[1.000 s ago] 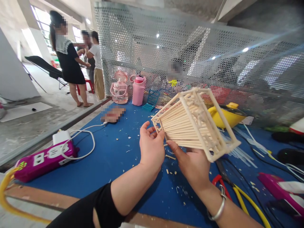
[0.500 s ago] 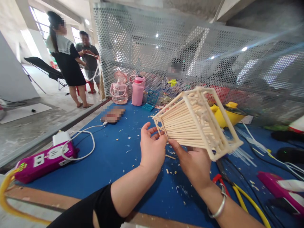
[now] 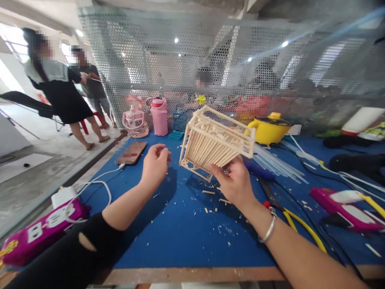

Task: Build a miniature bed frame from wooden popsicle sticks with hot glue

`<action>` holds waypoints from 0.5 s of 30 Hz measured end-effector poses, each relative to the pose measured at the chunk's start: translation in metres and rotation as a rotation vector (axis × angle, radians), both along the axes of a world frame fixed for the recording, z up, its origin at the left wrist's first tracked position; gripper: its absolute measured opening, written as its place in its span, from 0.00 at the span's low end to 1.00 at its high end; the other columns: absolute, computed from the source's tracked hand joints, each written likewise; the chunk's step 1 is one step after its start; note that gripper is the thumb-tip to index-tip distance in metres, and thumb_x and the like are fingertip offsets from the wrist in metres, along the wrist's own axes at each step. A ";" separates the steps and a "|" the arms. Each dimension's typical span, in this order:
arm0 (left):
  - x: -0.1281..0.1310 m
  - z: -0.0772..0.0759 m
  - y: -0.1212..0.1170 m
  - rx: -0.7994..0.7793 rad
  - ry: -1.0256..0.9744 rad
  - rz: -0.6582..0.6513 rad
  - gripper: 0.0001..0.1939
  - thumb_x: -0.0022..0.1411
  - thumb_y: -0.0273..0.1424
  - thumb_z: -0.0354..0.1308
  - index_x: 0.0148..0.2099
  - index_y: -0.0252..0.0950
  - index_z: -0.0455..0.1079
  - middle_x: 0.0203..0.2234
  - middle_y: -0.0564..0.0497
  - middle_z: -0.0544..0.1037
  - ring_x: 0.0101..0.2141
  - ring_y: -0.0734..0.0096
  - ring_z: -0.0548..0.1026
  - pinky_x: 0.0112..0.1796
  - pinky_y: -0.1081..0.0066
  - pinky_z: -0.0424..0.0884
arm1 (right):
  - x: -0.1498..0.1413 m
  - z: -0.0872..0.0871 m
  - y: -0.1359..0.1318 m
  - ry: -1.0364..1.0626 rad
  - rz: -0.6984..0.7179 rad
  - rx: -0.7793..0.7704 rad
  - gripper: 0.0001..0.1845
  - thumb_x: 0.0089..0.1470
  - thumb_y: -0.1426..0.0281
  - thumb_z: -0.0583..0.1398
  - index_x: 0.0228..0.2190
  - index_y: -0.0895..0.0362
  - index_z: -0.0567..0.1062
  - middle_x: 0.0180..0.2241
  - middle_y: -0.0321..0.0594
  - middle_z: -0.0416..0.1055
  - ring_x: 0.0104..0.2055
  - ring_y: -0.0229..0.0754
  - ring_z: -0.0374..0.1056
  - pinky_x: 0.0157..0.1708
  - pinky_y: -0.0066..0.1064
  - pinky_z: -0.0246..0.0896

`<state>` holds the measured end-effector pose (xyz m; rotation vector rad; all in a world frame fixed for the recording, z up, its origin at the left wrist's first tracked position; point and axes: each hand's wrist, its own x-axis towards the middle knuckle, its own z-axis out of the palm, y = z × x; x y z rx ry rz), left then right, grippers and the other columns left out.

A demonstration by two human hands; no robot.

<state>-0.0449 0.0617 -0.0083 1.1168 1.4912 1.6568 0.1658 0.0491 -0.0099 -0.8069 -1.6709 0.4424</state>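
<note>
My right hand (image 3: 234,182) grips a pale wooden stick frame (image 3: 215,140), a box-like lattice of thin sticks, and holds it tilted above the blue table mat (image 3: 168,228). Its fingers pinch the frame's lower edge. My left hand (image 3: 155,164) hovers to the left of the frame, apart from it, with fingers curled in; whether anything small sits in them is hidden. A silver bangle circles my right wrist. Wood chips (image 3: 210,200) litter the mat under the frame.
A phone (image 3: 132,152) on a cable, two pink bottles (image 3: 159,116), a yellow pot (image 3: 269,130), clear sticks (image 3: 276,164), red and yellow pliers (image 3: 288,218) and pink power strips (image 3: 39,233) lie about. A perforated metal screen (image 3: 210,60) stands behind. People stand at the far left.
My left hand has let go of the frame and pulled left. My right hand has turned the frame and brought it lower. The view has shifted left and down.
</note>
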 end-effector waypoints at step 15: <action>-0.010 0.007 -0.033 -0.009 0.064 -0.622 0.32 0.53 0.57 0.54 0.50 0.39 0.65 0.38 0.47 0.75 0.32 0.68 0.74 0.33 0.68 0.71 | 0.004 -0.005 0.006 0.036 0.190 -0.172 0.20 0.55 0.60 0.61 0.48 0.51 0.66 0.46 0.41 0.73 0.47 0.46 0.70 0.50 0.43 0.67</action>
